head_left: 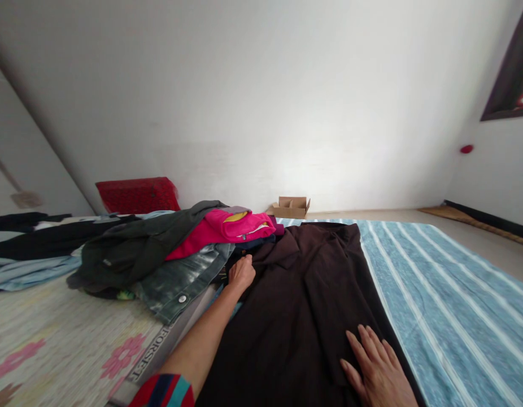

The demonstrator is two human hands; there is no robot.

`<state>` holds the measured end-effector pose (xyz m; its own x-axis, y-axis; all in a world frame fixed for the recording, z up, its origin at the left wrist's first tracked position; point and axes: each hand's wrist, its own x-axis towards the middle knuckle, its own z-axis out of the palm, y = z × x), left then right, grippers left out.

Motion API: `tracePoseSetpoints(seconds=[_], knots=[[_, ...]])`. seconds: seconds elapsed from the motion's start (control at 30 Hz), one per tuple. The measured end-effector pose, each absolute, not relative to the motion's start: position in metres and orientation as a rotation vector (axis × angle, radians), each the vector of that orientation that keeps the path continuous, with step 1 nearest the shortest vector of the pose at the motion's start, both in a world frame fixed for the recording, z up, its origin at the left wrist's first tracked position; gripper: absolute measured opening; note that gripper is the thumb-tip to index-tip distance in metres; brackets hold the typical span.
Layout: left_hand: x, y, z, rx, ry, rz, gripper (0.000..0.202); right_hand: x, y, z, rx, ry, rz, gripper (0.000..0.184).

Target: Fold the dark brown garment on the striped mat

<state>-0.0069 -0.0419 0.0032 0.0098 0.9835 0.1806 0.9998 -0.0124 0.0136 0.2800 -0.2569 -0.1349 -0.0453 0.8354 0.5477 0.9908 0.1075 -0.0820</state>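
Note:
A dark brown garment (304,294) lies spread out in front of me, with some soft creases across it. Its lower part runs out of the picture, so I cannot tell its exact kind. My left hand (242,272) is closed at the garment's left edge, pinching the cloth beside the clothes pile. Flat on the garment's lower right side rests my right hand (378,364), fingers spread and holding nothing. Close to my left hand is the pile's dark denim piece (181,282) with a metal button, beneath a bright pink garment (227,229) and a dark grey-green garment (147,249).
A blue-and-white striped sheet (439,282) lies under the garment's right side. On the left is a flowered cover (75,333), with black clothing (66,237) farther back. A small open cardboard box (292,208) and a red patterned item (138,195) stand by the wall.

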Motion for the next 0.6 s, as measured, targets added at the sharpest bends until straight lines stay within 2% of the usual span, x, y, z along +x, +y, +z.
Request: tracePoseSetpoints(seconds=[0.4,0.6], knots=[[0.023,-0.025,0.098,-2.211,-1.904,-0.396,0.034,0.279,-0.257,-0.133,-1.838,-1.919,-0.269,0.06],[0.026,-0.026,0.119,-2.379,-1.849,-0.381,0.027,0.283,-0.257,-0.137,-1.82,-1.904,-0.3,0.062]])
